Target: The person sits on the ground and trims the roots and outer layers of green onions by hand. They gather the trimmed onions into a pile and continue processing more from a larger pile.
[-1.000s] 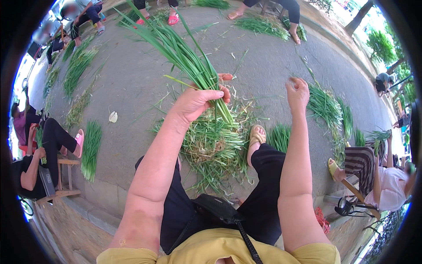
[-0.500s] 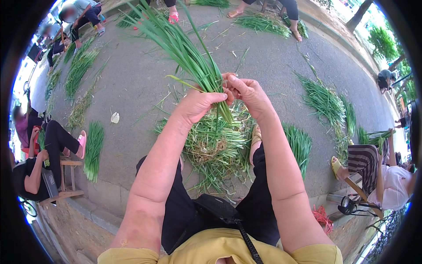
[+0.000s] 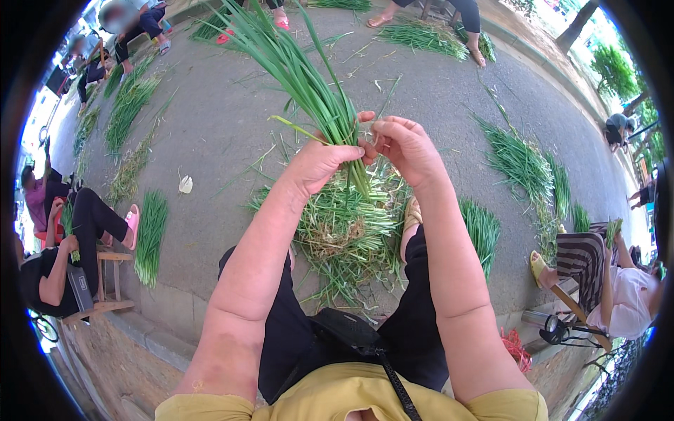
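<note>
My left hand (image 3: 326, 158) is wrapped round the lower end of a bunch of garlic chives (image 3: 298, 77). The long green leaves fan up and away to the far left, and one yellowish leaf (image 3: 298, 128) sticks out on the left side. Just right of the bunch, my right hand (image 3: 407, 144) has thumb and fingers pinched together on a thin pale strand (image 3: 377, 135). Below both hands, between my feet, lies a heap of loose chives (image 3: 351, 224) with pale stems and dry brown scraps.
Laid chive bunches flank me, one on the left (image 3: 150, 238) and one beside my right foot (image 3: 480, 231). More chives (image 3: 516, 154) lie farther right. Seated people work on both sides and at the far edge. Red string (image 3: 516, 349) lies at my lower right.
My right hand has drawn slightly away from the bunch, to the right, still pinching. The left hand keeps its hold. At far right, a seated person's hands and chives have shifted.
</note>
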Demonstrator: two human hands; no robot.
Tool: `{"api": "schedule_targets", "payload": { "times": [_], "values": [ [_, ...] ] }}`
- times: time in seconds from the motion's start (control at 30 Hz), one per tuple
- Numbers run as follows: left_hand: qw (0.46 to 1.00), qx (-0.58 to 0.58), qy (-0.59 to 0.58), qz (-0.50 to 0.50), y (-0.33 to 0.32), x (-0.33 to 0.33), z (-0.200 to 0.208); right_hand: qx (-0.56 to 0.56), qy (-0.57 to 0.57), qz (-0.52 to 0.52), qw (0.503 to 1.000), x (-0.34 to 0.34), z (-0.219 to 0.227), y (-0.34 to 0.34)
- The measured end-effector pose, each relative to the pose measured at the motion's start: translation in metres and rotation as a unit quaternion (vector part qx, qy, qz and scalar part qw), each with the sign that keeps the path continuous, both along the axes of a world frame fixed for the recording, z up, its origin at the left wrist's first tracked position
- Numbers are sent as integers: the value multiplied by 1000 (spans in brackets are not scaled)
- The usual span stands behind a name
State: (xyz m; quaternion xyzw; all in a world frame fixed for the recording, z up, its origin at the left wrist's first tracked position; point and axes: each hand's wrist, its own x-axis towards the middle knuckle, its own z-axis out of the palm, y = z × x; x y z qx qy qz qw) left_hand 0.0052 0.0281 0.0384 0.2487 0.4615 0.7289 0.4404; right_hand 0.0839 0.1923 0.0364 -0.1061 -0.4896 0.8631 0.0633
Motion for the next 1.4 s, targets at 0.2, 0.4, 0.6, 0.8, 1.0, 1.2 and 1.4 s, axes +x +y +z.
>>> {"api": "schedule_targets", "payload": {
  "times": [0.2, 0.4, 0.6, 0.8, 1.0, 1.2, 1.4],
  "values": [
    [1000, -2, 0, -6, -2, -2, -3, -33, 31, -83, 996, 7, 3, 32],
    [1000, -9, -2, -5, -1, -3, -2, 609, -160, -372, 682, 17, -9, 66],
    [1000, -26, -15, 0, 0, -2, -4, 541, 18, -224, 810, 13, 1, 39],
    [999, -24, -38, 27, 6, 0, -18, 570, 135, -63, 808, 5, 13, -11],
    [998, -35, -38, 41, 5, 5, -18, 633, 135, -81, 758, 4, 11, -20],
    [998, -25, -35, 34, 4, 5, -17, 573, 133, -140, 796, 4, 13, -25],
    [998, -53, -33, 10, 3, 3, -14, 500, 131, -251, 819, 4, 19, -5]
  ]
}}
